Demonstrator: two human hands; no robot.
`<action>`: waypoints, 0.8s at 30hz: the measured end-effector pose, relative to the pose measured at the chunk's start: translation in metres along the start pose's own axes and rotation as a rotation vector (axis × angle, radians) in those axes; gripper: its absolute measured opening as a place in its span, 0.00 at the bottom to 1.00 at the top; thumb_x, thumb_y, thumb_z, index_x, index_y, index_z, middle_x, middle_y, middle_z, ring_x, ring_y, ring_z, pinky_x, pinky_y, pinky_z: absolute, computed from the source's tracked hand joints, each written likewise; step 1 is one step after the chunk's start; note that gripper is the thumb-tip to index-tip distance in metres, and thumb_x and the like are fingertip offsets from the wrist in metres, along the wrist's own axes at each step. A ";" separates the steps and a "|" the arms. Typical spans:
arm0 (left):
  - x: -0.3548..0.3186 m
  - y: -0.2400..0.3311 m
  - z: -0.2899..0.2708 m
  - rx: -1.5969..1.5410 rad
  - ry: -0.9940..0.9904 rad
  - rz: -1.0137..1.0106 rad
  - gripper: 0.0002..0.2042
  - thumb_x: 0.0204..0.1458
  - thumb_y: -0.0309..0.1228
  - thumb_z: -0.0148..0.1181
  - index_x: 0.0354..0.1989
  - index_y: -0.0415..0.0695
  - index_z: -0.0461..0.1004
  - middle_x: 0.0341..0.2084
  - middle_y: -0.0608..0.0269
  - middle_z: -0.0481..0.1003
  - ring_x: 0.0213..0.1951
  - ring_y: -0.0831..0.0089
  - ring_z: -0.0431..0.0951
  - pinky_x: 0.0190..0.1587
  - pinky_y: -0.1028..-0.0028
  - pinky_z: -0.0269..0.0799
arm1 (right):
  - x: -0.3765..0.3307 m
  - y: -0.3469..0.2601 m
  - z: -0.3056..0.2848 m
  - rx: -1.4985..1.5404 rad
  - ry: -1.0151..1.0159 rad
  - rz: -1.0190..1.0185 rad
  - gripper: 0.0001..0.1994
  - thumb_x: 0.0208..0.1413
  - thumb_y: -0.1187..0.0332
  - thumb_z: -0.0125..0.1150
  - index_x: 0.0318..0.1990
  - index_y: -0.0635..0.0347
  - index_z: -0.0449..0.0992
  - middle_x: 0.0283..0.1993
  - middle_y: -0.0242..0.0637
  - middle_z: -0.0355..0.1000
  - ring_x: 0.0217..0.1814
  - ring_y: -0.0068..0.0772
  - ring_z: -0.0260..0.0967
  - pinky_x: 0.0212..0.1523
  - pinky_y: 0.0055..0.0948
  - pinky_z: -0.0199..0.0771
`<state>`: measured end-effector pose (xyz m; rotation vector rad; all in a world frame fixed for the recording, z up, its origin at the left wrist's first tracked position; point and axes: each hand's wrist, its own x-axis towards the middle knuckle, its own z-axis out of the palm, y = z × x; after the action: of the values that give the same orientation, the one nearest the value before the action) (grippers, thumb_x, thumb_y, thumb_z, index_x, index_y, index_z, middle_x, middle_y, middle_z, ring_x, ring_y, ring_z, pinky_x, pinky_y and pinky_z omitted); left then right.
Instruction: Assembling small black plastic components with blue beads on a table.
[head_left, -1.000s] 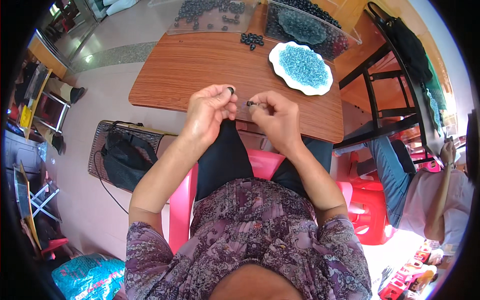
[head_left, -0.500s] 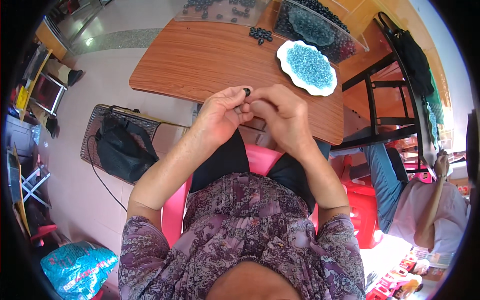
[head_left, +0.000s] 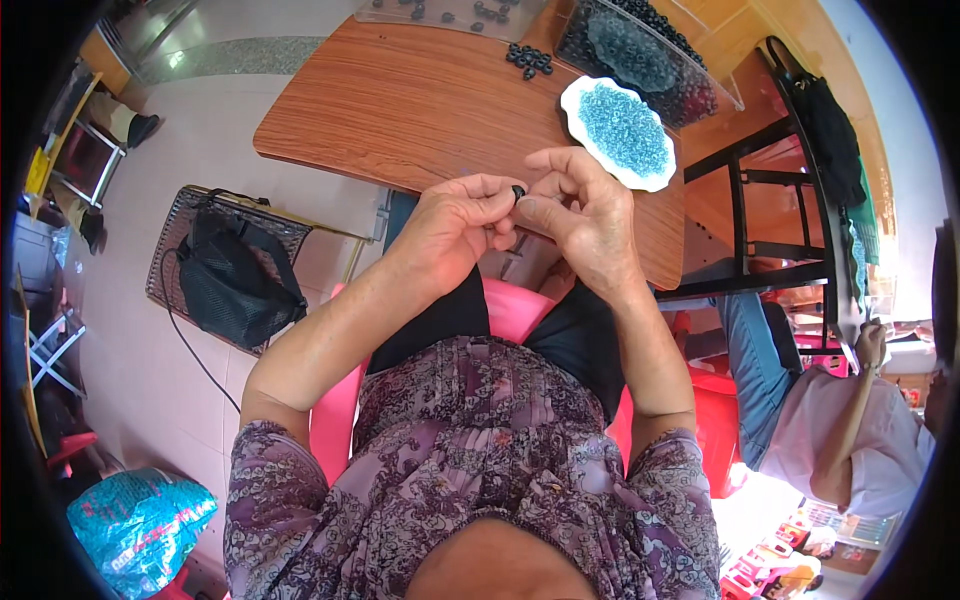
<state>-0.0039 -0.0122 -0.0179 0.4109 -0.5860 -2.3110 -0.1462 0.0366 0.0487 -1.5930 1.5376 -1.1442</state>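
Just over the near edge of the brown wooden table [head_left: 400, 110], my left hand [head_left: 450, 225] pinches a small black bead [head_left: 517, 193] between thumb and forefinger. My right hand [head_left: 590, 220] meets it from the right, its thumb close to the bead and its fingers curled. Whatever the right fingertips grip is too small to make out. Beyond the right hand lies a white scalloped dish [head_left: 571, 98] filled with tiny pale-blue beads [head_left: 625, 128]. A little heap of black beads [head_left: 528, 60] rests on the tabletop left of the dish.
Clear plastic bins [head_left: 640, 60] of black beads stand along the far edge. A black bag [head_left: 240, 285] lies on a mesh rack at left. Black metal table legs [head_left: 785, 220] stand at right, near another person's arm [head_left: 850, 430]. A blue sack [head_left: 140, 530] sits lower left.
Both hands have shifted slightly right with the black bead. My right hand has turned, its fingers opening outward and its thumb now near the bead. The view has tilted a little.
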 end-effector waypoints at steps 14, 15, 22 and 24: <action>-0.004 -0.001 0.006 -0.186 -0.053 -0.081 0.07 0.54 0.29 0.49 0.35 0.37 0.69 0.28 0.58 0.72 0.30 0.70 0.71 0.35 0.70 0.66 | 0.024 0.017 -0.019 0.072 -0.186 0.229 0.07 0.44 0.74 0.63 0.30 0.67 0.73 0.21 0.31 0.69 0.23 0.17 0.64 0.24 0.17 0.63; -0.005 0.000 0.006 -0.171 -0.002 -0.058 0.08 0.54 0.30 0.48 0.35 0.38 0.69 0.30 0.58 0.72 0.32 0.68 0.72 0.37 0.68 0.67 | 0.019 0.020 -0.015 0.054 -0.069 0.143 0.06 0.44 0.74 0.62 0.30 0.66 0.74 0.22 0.32 0.70 0.24 0.18 0.64 0.25 0.17 0.63; 0.001 -0.003 -0.012 -0.222 -0.057 0.009 0.10 0.55 0.33 0.46 0.36 0.40 0.69 0.36 0.57 0.71 0.38 0.66 0.71 0.43 0.66 0.65 | -0.003 0.026 0.017 -0.450 0.151 -0.600 0.09 0.38 0.78 0.61 0.32 0.62 0.75 0.28 0.35 0.71 0.28 0.29 0.66 0.27 0.25 0.64; 0.001 -0.003 -0.009 -0.186 -0.008 0.039 0.09 0.54 0.32 0.47 0.36 0.40 0.69 0.35 0.61 0.72 0.39 0.70 0.70 0.42 0.69 0.63 | -0.001 0.029 0.030 -0.574 0.189 -0.751 0.10 0.35 0.77 0.57 0.30 0.58 0.73 0.27 0.34 0.65 0.27 0.37 0.61 0.27 0.33 0.58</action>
<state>-0.0015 -0.0137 -0.0273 0.2990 -0.3751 -2.3060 -0.1314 0.0305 0.0103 -2.6649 1.5008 -1.3209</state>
